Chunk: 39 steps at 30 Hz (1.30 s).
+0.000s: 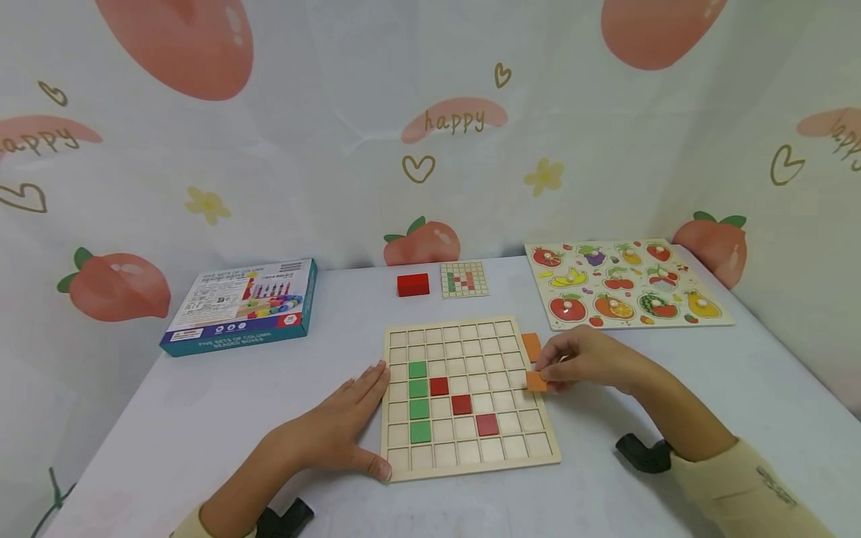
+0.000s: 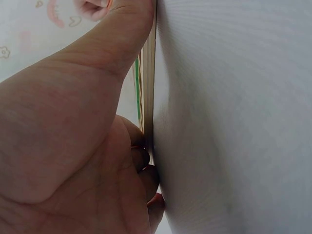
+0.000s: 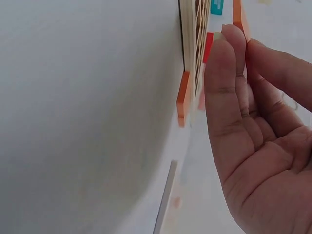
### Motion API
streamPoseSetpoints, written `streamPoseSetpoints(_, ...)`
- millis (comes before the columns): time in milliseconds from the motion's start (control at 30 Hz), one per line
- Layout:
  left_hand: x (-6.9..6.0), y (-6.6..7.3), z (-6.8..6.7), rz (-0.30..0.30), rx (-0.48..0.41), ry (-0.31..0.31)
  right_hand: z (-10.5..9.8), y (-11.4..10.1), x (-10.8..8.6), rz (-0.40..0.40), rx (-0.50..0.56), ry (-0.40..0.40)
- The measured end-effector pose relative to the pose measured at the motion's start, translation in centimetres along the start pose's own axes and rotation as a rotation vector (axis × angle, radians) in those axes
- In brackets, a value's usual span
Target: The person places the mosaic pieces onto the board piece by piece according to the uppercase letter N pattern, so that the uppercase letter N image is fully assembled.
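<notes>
A wooden grid board (image 1: 457, 454) lies flat on the table. In its squares sit a column of several green tiles (image 1: 419, 409) and three red tiles (image 1: 461, 404) on a diagonal. My left hand (image 1: 329, 426) rests against the board's left edge, fingers straight and thumb at the near corner; the left wrist view shows the palm (image 2: 73, 146) beside that edge. Between thumb and fingertips my right hand (image 1: 592, 362) pinches an orange tile (image 1: 536, 381), held up above the board's right edge. A second orange tile (image 1: 531, 347) lies beside that edge, also seen in the right wrist view.
Behind the board are a red block or stack (image 1: 413, 285) and a small printed pattern card (image 1: 464, 280). A boxed toy set (image 1: 245, 302) lies at the back left, and a fruit puzzle board (image 1: 625, 288) at the back right. A peach-print cloth (image 1: 323, 149) hangs behind.
</notes>
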<state>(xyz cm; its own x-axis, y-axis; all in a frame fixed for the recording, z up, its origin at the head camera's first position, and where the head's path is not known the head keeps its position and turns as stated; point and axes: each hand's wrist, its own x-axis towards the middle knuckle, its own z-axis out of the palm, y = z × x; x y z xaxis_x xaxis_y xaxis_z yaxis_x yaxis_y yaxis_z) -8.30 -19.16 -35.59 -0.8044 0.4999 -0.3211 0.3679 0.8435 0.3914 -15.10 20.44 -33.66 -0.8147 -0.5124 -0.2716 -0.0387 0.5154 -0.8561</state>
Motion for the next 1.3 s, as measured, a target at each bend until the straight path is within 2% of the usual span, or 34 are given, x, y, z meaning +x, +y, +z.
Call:
streamPoseSetpoints(267, -0.1, 0.0, -0.1, -0.001, -0.013, 0.000, 0.8, -1.0, 1.1, -0.025, -0.013, -0.045)
streamPoseSetpoints(633, -0.2, 0.2, -0.1, -0.011, -0.021, 0.000, 2.9, -2.3, 2.9, -0.049, 0.010, -0.114)
streamPoseSetpoints(867, -0.1, 0.1, -0.1, -0.006, -0.009, 0.002, 4.1, -2.8, 3.6, -0.041, -0.043, -0.112)
streamPoseSetpoints(1133, -0.1, 0.1, 0.0, -0.001, 0.001, 0.000, 5.3, -3.1, 3.8, -0.042, -0.045, -0.100)
streamPoseSetpoints(1300, -0.1, 0.1, -0.1, 0.000, 0.001, -0.002, 5.9, -3.4, 3.6, -0.039, -0.099, -0.090)
